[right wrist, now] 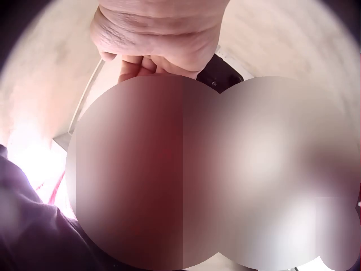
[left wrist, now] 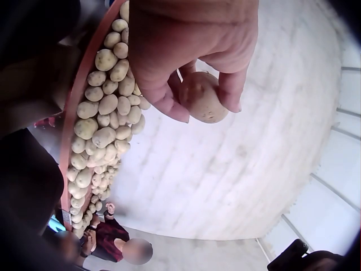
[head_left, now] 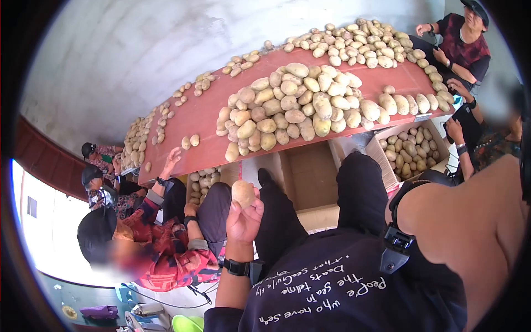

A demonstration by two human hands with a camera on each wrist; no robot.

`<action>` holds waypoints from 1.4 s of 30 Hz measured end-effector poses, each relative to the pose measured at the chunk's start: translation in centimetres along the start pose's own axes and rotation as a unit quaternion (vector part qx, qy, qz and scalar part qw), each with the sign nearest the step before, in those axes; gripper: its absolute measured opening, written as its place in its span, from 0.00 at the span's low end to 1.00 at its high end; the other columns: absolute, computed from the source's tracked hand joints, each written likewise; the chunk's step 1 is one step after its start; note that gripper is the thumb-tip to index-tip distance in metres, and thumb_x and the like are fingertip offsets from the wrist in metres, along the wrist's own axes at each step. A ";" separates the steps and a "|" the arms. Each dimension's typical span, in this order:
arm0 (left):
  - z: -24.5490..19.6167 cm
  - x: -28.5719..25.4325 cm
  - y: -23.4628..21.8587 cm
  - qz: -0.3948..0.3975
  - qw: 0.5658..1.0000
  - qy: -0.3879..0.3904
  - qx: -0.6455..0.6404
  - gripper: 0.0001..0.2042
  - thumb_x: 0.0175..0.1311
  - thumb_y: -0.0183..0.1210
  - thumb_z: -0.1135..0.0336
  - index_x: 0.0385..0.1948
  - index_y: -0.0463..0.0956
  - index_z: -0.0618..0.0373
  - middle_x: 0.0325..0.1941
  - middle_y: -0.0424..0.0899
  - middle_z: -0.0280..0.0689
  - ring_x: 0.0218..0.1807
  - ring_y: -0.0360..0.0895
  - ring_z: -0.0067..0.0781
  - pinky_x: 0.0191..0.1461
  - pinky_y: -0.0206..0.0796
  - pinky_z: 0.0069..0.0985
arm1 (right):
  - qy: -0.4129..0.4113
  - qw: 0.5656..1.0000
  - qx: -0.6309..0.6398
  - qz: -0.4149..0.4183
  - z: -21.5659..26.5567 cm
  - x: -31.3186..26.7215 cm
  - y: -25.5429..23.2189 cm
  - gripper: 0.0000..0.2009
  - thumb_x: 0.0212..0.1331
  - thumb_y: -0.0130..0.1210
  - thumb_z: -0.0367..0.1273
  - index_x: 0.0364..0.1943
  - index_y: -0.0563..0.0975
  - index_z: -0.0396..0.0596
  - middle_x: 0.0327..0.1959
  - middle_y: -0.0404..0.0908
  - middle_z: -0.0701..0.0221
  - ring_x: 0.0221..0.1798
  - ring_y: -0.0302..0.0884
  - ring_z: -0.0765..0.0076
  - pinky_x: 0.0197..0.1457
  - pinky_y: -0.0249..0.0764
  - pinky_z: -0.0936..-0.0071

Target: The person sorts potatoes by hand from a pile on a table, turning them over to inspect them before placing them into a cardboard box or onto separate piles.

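Observation:
My left hand (head_left: 243,221) holds a single potato (head_left: 243,194) up in front of me, below the near edge of the red table (head_left: 204,133). The left wrist view shows this potato (left wrist: 204,100) pinched between the thumb and fingers, with small dark marks on its skin. A large heap of potatoes (head_left: 287,105) lies on the table beyond that hand. In the right wrist view my right hand (right wrist: 158,34) is raised close to a blurred head, its fingers bent inward and partly hidden. In the head view only the right forearm (head_left: 464,221) shows, large at the right edge.
An open cardboard box (head_left: 311,174) stands under the table edge between my knees. To its right is a box of potatoes (head_left: 409,146). A person in a red patterned shirt (head_left: 177,249) sits close on my left. Others sit around the table, and more potatoes (head_left: 359,44) line the wall.

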State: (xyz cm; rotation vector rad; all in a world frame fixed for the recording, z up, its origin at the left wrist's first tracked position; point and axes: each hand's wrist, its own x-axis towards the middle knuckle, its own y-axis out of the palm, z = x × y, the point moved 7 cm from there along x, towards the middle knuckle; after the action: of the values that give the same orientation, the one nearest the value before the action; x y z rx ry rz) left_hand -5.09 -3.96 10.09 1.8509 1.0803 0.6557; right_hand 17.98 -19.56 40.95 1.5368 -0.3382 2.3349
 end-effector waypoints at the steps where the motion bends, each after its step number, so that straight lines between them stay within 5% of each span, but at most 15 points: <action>1: 0.0 0.2 0.2 0.002 1.000 0.001 0.008 0.30 0.59 0.64 0.59 0.62 0.63 0.57 0.61 0.70 0.42 0.61 0.70 0.39 0.60 0.68 0.32 | 0.014 1.000 0.001 0.007 0.1 0.2 -0.3 0.19 0.68 0.44 0.36 0.28 0.76 0.31 0.28 0.76 0.52 0.35 0.78 0.44 0.45 0.77 0.50; 6: 0.2 3.1 0.1 0.021 0.994 -0.039 0.095 0.32 0.63 0.55 0.42 0.60 0.65 0.56 0.55 0.75 0.40 0.53 0.75 0.36 0.54 0.71 0.32 | 0.163 0.982 -0.095 -0.003 -1.9 -2.8 -4.3 0.19 0.67 0.45 0.37 0.29 0.76 0.30 0.29 0.76 0.51 0.37 0.78 0.42 0.44 0.76 0.51; 8: 1.1 5.6 0.7 -0.026 0.991 -0.059 0.117 0.33 0.64 0.49 0.37 0.59 0.65 0.57 0.52 0.77 0.40 0.50 0.77 0.35 0.51 0.72 0.31 | 0.269 0.920 -0.284 -0.036 -5.2 -6.4 -8.1 0.16 0.65 0.49 0.38 0.36 0.77 0.35 0.33 0.78 0.56 0.41 0.78 0.44 0.47 0.75 0.55; 9: 1.7 7.1 1.1 0.011 0.977 -0.071 0.201 0.35 0.64 0.43 0.32 0.57 0.67 0.56 0.45 0.79 0.39 0.45 0.78 0.36 0.45 0.72 0.30 | 0.278 0.889 -0.361 -0.045 -7.3 -7.5 -10.2 0.15 0.63 0.51 0.38 0.41 0.76 0.39 0.37 0.78 0.59 0.45 0.77 0.46 0.50 0.74 0.58; 12: 3.8 11.8 2.1 0.009 0.980 -0.085 0.178 0.34 0.64 0.44 0.32 0.55 0.69 0.56 0.42 0.79 0.39 0.41 0.79 0.36 0.39 0.71 0.30 | 0.224 0.739 -0.625 -0.117 -13.0 -10.6 -15.3 0.18 0.55 0.60 0.36 0.49 0.75 0.46 0.46 0.77 0.63 0.50 0.75 0.52 0.54 0.72 0.63; 14: 5.0 15.4 2.3 -0.053 0.985 -0.075 0.147 0.33 0.62 0.48 0.33 0.53 0.70 0.57 0.44 0.78 0.42 0.39 0.79 0.37 0.34 0.72 0.30 | 0.235 0.721 -0.638 -0.131 -17.0 -13.9 -18.7 0.19 0.52 0.61 0.35 0.49 0.75 0.47 0.47 0.77 0.63 0.49 0.76 0.54 0.53 0.73 0.64; 16: 6.5 17.6 -1.2 -0.201 0.973 -0.064 0.097 0.35 0.63 0.44 0.32 0.51 0.71 0.62 0.50 0.77 0.48 0.40 0.80 0.37 0.29 0.76 0.31 | 0.253 0.731 -0.616 -0.152 -20.0 -17.4 -21.9 0.20 0.50 0.61 0.33 0.49 0.74 0.45 0.45 0.76 0.63 0.48 0.75 0.54 0.52 0.72 0.63; 18: 8.1 19.3 -3.9 -0.198 0.972 -0.095 0.082 0.34 0.62 0.47 0.33 0.51 0.71 0.61 0.50 0.77 0.47 0.40 0.80 0.37 0.30 0.75 0.30 | 0.259 0.738 -0.596 -0.183 -21.6 -19.9 -24.2 0.20 0.49 0.61 0.32 0.49 0.74 0.45 0.44 0.76 0.62 0.47 0.75 0.54 0.50 0.73 0.63; 28: 15.3 24.0 -7.0 0.064 0.958 -0.275 -0.054 0.32 0.54 0.59 0.40 0.53 0.71 0.57 0.49 0.77 0.45 0.41 0.79 0.40 0.32 0.72 0.29 | 0.222 0.760 -0.549 -0.268 -18.6 -26.7 -27.3 0.24 0.55 0.59 0.39 0.54 0.71 0.42 0.45 0.77 0.58 0.47 0.75 0.49 0.50 0.72 0.60; 31: 15.9 23.6 -6.3 0.130 0.945 -0.291 -0.076 0.32 0.52 0.63 0.42 0.53 0.71 0.56 0.49 0.76 0.45 0.41 0.78 0.41 0.33 0.71 0.28 | 0.248 0.773 -0.553 -0.189 -17.2 -24.5 -27.8 0.26 0.60 0.54 0.43 0.55 0.70 0.38 0.50 0.76 0.56 0.49 0.76 0.48 0.53 0.72 0.60; 32: 15.8 23.7 -6.2 0.146 0.942 -0.291 -0.082 0.32 0.51 0.64 0.43 0.53 0.71 0.56 0.48 0.76 0.45 0.41 0.78 0.41 0.34 0.71 0.28 | 0.256 0.771 -0.559 -0.169 -16.9 -23.9 -27.9 0.26 0.62 0.52 0.45 0.56 0.70 0.37 0.51 0.75 0.55 0.50 0.76 0.47 0.54 0.72 0.61; 38: 13.1 23.4 -5.6 0.309 0.926 -0.198 -0.094 0.34 0.45 0.73 0.50 0.54 0.71 0.54 0.49 0.76 0.45 0.42 0.77 0.44 0.35 0.69 0.27 | 0.267 0.767 -0.472 -0.344 -13.6 -23.4 -30.4 0.20 0.65 0.48 0.37 0.54 0.70 0.36 0.50 0.76 0.58 0.49 0.78 0.61 0.54 0.73 0.67; 42: 11.2 21.9 -6.6 0.280 0.938 -0.147 -0.141 0.30 0.47 0.72 0.54 0.53 0.71 0.53 0.49 0.76 0.47 0.44 0.77 0.46 0.34 0.69 0.28 | 0.326 0.769 -0.494 -0.240 -11.1 -24.4 -30.4 0.15 0.64 0.50 0.34 0.48 0.74 0.36 0.40 0.80 0.61 0.43 0.80 0.63 0.49 0.75 0.69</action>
State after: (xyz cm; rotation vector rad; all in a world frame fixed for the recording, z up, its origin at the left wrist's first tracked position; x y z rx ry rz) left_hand 11.40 12.09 -0.82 1.9230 0.2353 0.7754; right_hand 29.57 9.12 14.74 0.2190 -0.7193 1.6236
